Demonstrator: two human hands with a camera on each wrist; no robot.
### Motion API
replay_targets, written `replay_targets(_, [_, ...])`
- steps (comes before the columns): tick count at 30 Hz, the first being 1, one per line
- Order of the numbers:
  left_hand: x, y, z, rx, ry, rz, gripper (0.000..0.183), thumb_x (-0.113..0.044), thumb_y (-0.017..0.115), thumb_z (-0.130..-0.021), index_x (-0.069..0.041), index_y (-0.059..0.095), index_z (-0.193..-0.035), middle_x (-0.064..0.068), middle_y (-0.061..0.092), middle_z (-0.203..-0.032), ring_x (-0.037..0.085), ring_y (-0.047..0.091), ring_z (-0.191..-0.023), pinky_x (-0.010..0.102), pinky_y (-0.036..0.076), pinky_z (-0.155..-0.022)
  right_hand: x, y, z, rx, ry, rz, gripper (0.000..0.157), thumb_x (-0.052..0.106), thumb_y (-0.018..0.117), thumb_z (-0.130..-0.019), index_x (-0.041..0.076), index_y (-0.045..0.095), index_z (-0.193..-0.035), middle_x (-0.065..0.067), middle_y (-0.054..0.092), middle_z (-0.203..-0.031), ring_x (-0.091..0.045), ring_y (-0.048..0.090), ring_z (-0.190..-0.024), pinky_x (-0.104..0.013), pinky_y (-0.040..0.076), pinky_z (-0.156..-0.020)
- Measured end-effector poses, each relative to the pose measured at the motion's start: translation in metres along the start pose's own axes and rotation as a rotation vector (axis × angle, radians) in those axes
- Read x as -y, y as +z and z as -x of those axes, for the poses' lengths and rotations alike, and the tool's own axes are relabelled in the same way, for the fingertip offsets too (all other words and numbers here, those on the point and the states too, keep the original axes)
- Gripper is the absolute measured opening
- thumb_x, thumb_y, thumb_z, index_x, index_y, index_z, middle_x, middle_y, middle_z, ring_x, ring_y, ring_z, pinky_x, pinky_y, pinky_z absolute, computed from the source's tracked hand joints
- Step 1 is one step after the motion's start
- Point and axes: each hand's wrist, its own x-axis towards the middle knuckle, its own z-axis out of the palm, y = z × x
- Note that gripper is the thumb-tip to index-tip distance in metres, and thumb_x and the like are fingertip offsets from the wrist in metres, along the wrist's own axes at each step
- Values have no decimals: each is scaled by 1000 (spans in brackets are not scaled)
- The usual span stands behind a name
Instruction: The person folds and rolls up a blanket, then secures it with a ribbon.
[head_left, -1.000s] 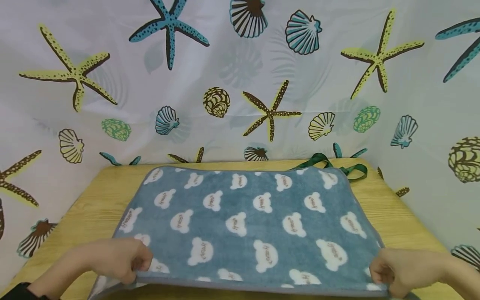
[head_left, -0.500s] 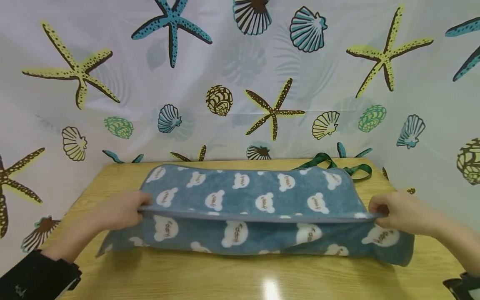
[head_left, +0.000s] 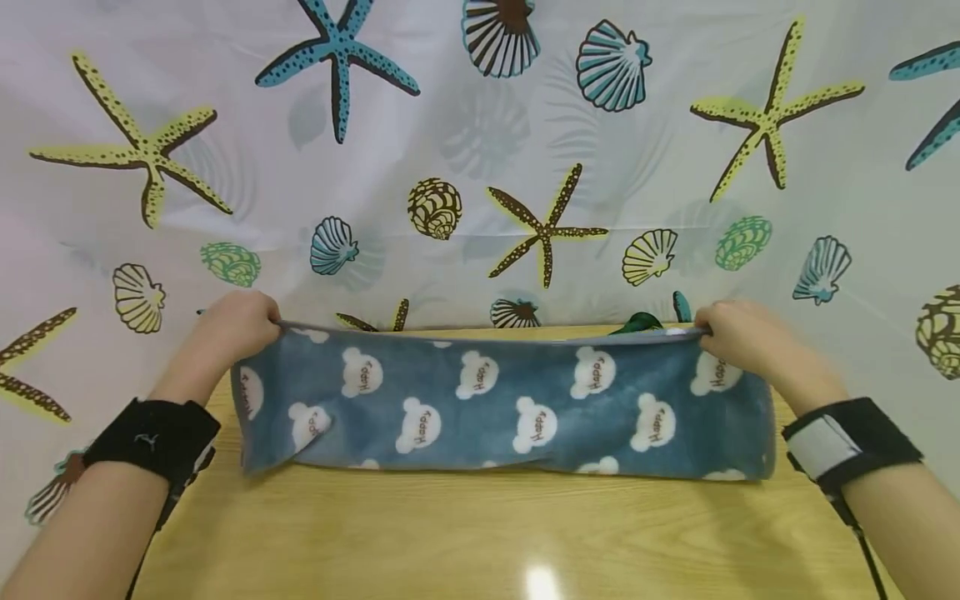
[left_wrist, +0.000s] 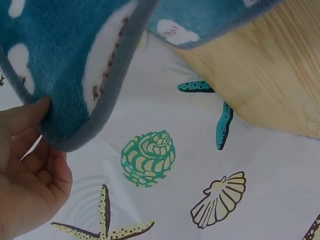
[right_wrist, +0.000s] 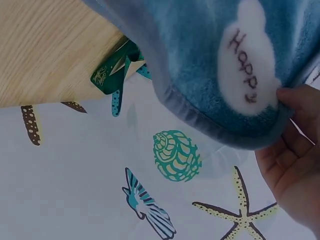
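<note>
A blue fleece blanket (head_left: 495,400) with white bear heads and the word "Happy" spans the table, its near part lifted toward the back. My left hand (head_left: 238,327) pinches one corner of it. At the other end, my right hand (head_left: 738,329) pinches the opposite corner. In the left wrist view, thumb and fingers of the left hand (left_wrist: 32,175) meet on the grey-bound corner. The right wrist view has the right hand (right_wrist: 300,150) gripping the bound edge beside a bear head. The far edge of the blanket is hidden behind the raised part.
The wooden table (head_left: 420,525) extends in front of the blanket. A green ribbon (head_left: 640,322) lies at the back right, mostly covered. Behind and at the sides hangs a white cloth (head_left: 480,125) printed with starfish and shells. Both wrists wear black bands (head_left: 153,437).
Both hands have carried the blanket's near edge away from the front, up to the back of the table. The blanket now appears as a narrower strip, and more wood shows in front.
</note>
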Motion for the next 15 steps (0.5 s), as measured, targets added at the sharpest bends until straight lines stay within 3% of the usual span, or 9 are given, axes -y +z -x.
replay_targets(5, [-2,24,-25,-184,-38,-175,20,2,51,-73,-1,55,-54,13,46,-56,32,47,-56,42,39,-51,-1,22,-34,-50,55,88,10,-1,56,-83,-2,65,-84,-13,59,-76,-27,55,-67,-43,44,-60])
replay_targets(8, [-3,46,-36,-262,-66,-171,16,3,51,-75,8,59,-61,23,49,-67,43,52,-69,51,45,-58,-3,44,-48,-74,64,139,10,-2,54,-83,-2,64,-82,-15,58,-74,-31,56,-69,-45,46,-60])
replay_targets(11, [-5,65,-42,-222,-108,-87,15,4,51,-79,18,57,-81,32,48,-81,49,51,-79,55,45,-64,-2,65,-56,-54,70,168,12,0,52,-86,-7,61,-89,-22,58,-84,-39,56,-82,-49,47,-70])
replay_targets(15, [-14,79,-47,-1,-105,-15,30,6,48,-83,21,46,-109,39,41,-102,52,46,-94,56,42,-78,3,82,-58,7,84,187,19,4,51,-91,-10,56,-103,-28,53,-100,-44,48,-98,-54,42,-79])
